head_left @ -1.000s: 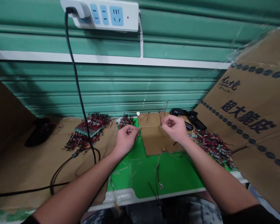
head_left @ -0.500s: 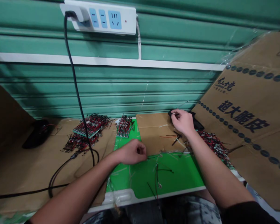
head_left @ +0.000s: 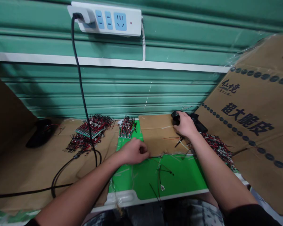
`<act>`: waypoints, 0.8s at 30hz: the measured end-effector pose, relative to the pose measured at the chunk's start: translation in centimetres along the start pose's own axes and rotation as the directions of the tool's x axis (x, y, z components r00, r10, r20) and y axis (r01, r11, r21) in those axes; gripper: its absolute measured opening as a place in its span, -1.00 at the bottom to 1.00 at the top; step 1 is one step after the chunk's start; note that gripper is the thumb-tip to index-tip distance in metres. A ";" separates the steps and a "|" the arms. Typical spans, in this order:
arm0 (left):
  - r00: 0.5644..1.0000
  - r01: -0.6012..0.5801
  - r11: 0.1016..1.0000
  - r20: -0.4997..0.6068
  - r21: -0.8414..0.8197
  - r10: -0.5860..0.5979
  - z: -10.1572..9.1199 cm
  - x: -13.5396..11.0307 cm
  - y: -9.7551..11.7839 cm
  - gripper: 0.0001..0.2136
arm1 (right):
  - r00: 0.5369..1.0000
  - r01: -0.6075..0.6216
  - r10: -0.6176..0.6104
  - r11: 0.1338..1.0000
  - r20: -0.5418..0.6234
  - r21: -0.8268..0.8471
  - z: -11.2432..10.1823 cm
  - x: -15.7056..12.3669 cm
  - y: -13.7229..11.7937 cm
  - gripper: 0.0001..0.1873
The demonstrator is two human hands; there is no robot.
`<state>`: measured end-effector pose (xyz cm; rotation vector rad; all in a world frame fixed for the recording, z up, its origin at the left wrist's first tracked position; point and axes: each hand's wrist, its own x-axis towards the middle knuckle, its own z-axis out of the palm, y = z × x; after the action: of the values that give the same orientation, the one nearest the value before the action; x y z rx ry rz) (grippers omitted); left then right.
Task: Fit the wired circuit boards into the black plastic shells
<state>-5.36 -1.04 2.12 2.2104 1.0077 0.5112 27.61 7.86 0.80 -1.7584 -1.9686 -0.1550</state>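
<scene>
My left hand (head_left: 135, 151) rests over the green board (head_left: 124, 182), fingers curled in a pinch. A thin dark wire (head_left: 163, 165) runs out from its fingertips toward the right. Further back, my right hand (head_left: 185, 124) has its thumb and fingers around a small black object (head_left: 175, 117), whose kind I cannot make out. Behind that hand lies another black piece (head_left: 200, 125). Near the board's front, a wire with a small pale end piece (head_left: 162, 187) lies loose.
Red and black wired circuit boards (head_left: 91, 128) are heaped at left; a smaller bundle (head_left: 127, 127) stands beside them. More wires (head_left: 218, 147) pile up at right by a cardboard wall (head_left: 254, 103). A black cable (head_left: 81, 88) hangs from the power strip (head_left: 109, 20).
My right hand has closed around the black object, where before its fingertips were pinched together above it. My left hand has barely moved. The view has shifted slightly.
</scene>
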 end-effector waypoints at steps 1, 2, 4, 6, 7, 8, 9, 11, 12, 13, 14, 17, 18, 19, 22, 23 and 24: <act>0.999 -0.022 0.999 -0.034 0.027 0.023 0.0 0.0 -0.1 -0.71 | 1.000 0.009 -0.009 1.000 -0.004 0.018 -0.1 0.0 -0.1 -0.15; 0.997 -0.039 0.998 -0.070 0.047 0.042 0.0 0.0 -0.1 -0.69 | 1.000 0.021 -0.020 0.999 -0.011 0.049 -0.3 0.1 -0.3 -0.16; 0.989 -0.045 0.998 -0.140 0.054 0.052 0.1 0.1 -0.1 -0.70 | 0.998 0.041 -0.035 0.988 -0.046 0.152 -0.6 0.1 -1.2 -0.19; 0.978 -0.012 1.000 -0.210 -0.007 0.010 0.2 0.3 0.1 -0.76 | 0.993 0.062 -0.029 0.953 -0.116 0.297 -1.1 -0.1 -2.9 -0.24; 0.968 0.007 0.998 -0.249 -0.065 -0.023 0.3 0.4 0.2 -0.80 | 0.987 0.080 -0.023 0.926 -0.158 0.369 -1.3 -0.4 -4.0 -0.27; 0.955 0.018 0.991 -0.292 -0.130 -0.055 0.4 0.4 0.4 -0.84 | 0.981 0.104 -0.022 0.895 -0.190 0.434 -1.6 -0.8 -5.3 -0.28; 0.940 0.017 0.981 -0.330 -0.194 -0.082 0.5 0.5 0.6 -0.82 | 0.976 0.127 -0.021 0.866 -0.219 0.483 -1.8 -1.3 -6.7 -0.27; 0.915 -0.008 0.954 -0.386 -0.299 -0.113 0.7 0.6 0.9 -0.58 | 0.971 0.158 -0.020 0.800 -0.237 0.579 -2.1 -2.6 -9.4 -0.23; 0.910 -0.032 0.939 -0.399 -0.343 -0.115 0.8 0.6 1.1 -0.45 | 0.975 0.158 -0.016 0.750 -0.221 0.643 -2.2 -3.4 -10.6 -0.21; 0.911 -0.061 0.919 -0.397 -0.390 -0.108 0.9 0.6 1.3 -0.36 | 0.980 0.149 -0.010 0.691 -0.198 0.707 -2.3 -4.1 -11.7 -0.18; 0.918 -0.094 0.890 -0.385 -0.445 -0.096 1.0 0.6 1.5 -0.33 | 0.986 0.139 -0.015 0.633 -0.167 0.762 -2.3 -4.8 -12.6 -0.16; 0.940 -0.161 0.777 -0.334 -0.608 -0.067 1.1 0.7 1.8 -0.45 | 0.994 0.106 -0.054 0.545 -0.091 0.832 -2.0 -6.3 -14.3 -0.14; 0.939 -0.165 0.750 -0.335 -0.640 -0.080 1.1 0.8 1.8 -0.51 | 0.995 0.103 -0.064 0.536 -0.081 0.838 -1.9 -6.6 -14.4 -0.16; 0.931 -0.157 0.734 -0.347 -0.660 -0.113 1.0 0.9 1.8 -0.58 | 0.994 0.105 -0.076 0.528 -0.076 0.843 -1.8 -6.7 -14.4 -0.20; 0.883 -0.086 0.676 -0.370 -0.732 -0.289 0.5 1.2 1.2 -0.74 | 0.992 0.117 -0.106 0.496 -0.074 0.860 -1.6 -6.3 -13.8 -0.43; 0.863 -0.054 0.621 -0.349 -0.782 -0.366 0.3 1.3 1.0 -0.77 | 0.991 0.117 -0.111 0.494 -0.071 0.862 -1.5 -6.1 -13.5 -0.54; 0.840 -0.020 0.544 -0.308 -0.839 -0.446 0.1 1.4 0.9 -0.78 | 0.992 0.111 -0.113 0.498 -0.063 0.860 -1.4 -5.9 -13.3 -0.63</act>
<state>-3.98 -0.42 2.81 1.0767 0.9827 1.1942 15.54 -0.19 2.58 -0.9285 -1.6595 0.7019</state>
